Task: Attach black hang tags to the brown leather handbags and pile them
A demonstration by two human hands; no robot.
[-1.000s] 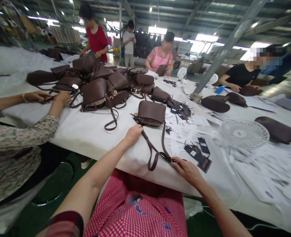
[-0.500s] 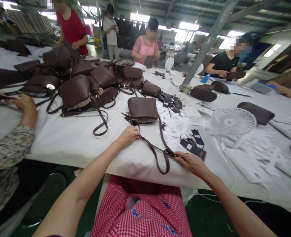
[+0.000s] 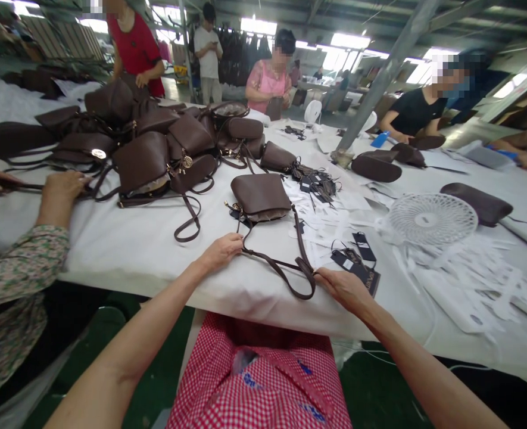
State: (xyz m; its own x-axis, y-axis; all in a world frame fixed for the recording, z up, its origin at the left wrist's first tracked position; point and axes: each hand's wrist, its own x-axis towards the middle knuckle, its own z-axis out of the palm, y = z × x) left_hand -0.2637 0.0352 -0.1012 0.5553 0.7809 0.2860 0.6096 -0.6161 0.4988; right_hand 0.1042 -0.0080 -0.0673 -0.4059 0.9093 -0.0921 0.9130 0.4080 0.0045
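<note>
The bag lies beyond each grip (left, right), strap between.

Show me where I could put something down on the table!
White cloth shows between the floral sleeve and left hand, in front of the bag pile. A smaller patch shows between the black tags and white strips. It's crowded at the bag pile, by the fan and around the bag strap.
</note>
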